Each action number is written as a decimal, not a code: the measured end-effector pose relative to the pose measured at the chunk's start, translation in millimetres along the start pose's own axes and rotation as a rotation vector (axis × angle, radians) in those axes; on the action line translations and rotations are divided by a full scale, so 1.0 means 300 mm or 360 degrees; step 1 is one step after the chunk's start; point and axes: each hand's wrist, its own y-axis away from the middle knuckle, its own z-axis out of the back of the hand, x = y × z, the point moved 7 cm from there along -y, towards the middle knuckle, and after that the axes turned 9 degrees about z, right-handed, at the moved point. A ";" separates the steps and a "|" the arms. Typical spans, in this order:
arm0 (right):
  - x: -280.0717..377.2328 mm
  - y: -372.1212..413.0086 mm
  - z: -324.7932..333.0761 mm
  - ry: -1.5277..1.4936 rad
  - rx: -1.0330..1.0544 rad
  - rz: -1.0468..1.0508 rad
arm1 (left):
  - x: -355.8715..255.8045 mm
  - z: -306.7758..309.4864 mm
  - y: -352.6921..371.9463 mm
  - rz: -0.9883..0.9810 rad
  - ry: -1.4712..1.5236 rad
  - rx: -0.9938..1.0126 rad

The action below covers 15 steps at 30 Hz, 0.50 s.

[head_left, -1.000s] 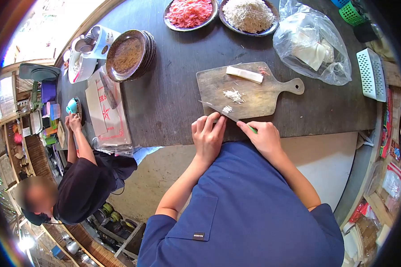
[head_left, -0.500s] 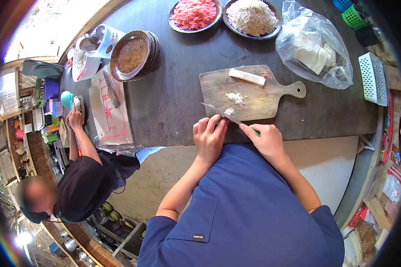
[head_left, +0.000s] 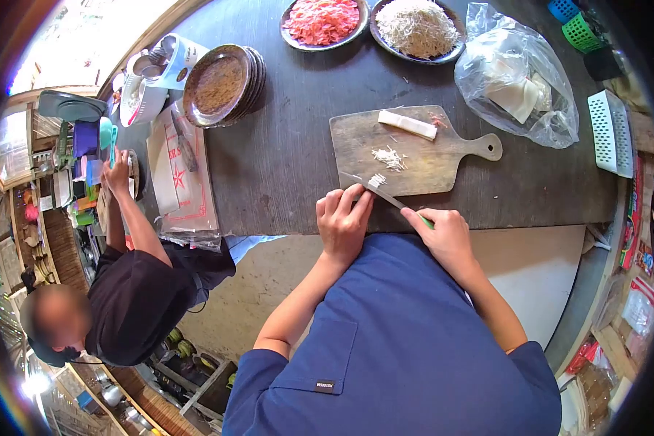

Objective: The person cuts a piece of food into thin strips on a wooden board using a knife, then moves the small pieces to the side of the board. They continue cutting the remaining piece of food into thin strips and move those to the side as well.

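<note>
My right hand (head_left: 442,234) is closed round the green handle of a knife (head_left: 383,195), whose blade lies over the near edge of the wooden cutting board (head_left: 429,171). Beside the blade, at the board's near left edge, my left hand (head_left: 344,221) has its fingers bent together; what they hold is hidden or too small to name. Thin white strips (head_left: 376,180) lie by the blade, and a loose heap of white shreds (head_left: 390,159) is further up the board. A white block (head_left: 408,124) rests near the board's far edge.
Bowls of pink shreds (head_left: 322,20) and pale shreds (head_left: 416,27) stand at the back, beside a plastic bag (head_left: 512,80). Stacked brown plates (head_left: 216,84) are at left. A co-worker (head_left: 134,298) at left holds a turquoise utensil (head_left: 107,134). A white basket (head_left: 610,134) is at right.
My right hand and the knife have shifted slightly right and nearer me. The co-worker's hands have changed position, with the turquoise utensil raised. The whole view has shifted a little.
</note>
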 end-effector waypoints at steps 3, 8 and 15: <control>-0.018 -0.011 -0.019 0.0013 0.0021 -0.0018 | -0.012 -0.002 -0.002 -0.0001 -0.0022 -0.0014; 0.016 -0.049 -0.038 -0.0071 -0.0107 0.0120 | -0.008 0.006 -0.003 0.0011 0.0002 -0.0021; -0.013 -0.013 -0.020 0.0034 0.0071 -0.0072 | -0.006 0.004 -0.004 -0.0001 0.0005 -0.0039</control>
